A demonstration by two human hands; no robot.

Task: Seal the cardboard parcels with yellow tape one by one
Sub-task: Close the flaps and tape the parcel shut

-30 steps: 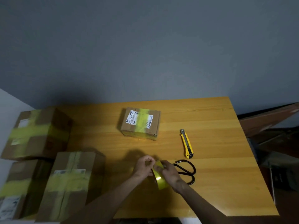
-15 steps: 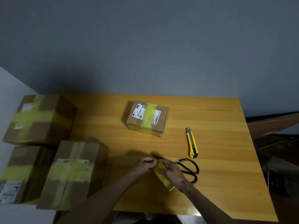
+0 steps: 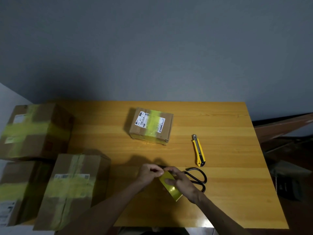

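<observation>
A roll of yellow tape (image 3: 171,186) is held upright over the table's front middle. My right hand (image 3: 183,183) grips the roll, thumb across its outer face. My left hand (image 3: 149,172) pinches at the roll's top edge with fingertips. A small cardboard parcel (image 3: 150,125) with a yellow tape band and white labels sits in the middle of the table, well beyond my hands. Three larger parcels with yellow tape stand at the left: one at the rear (image 3: 35,131), one in front (image 3: 72,189), one at the frame's edge (image 3: 15,190).
Black scissors (image 3: 199,178) lie just right of my right hand. A yellow utility knife (image 3: 198,150) lies beyond them. The wooden table (image 3: 228,175) ends at the right, where dark clutter (image 3: 288,185) sits on the floor. A grey wall stands behind.
The view has shifted slightly. Both hands stay on the tape roll, the left fingers working at its top edge. The parcels and tools have not moved.
</observation>
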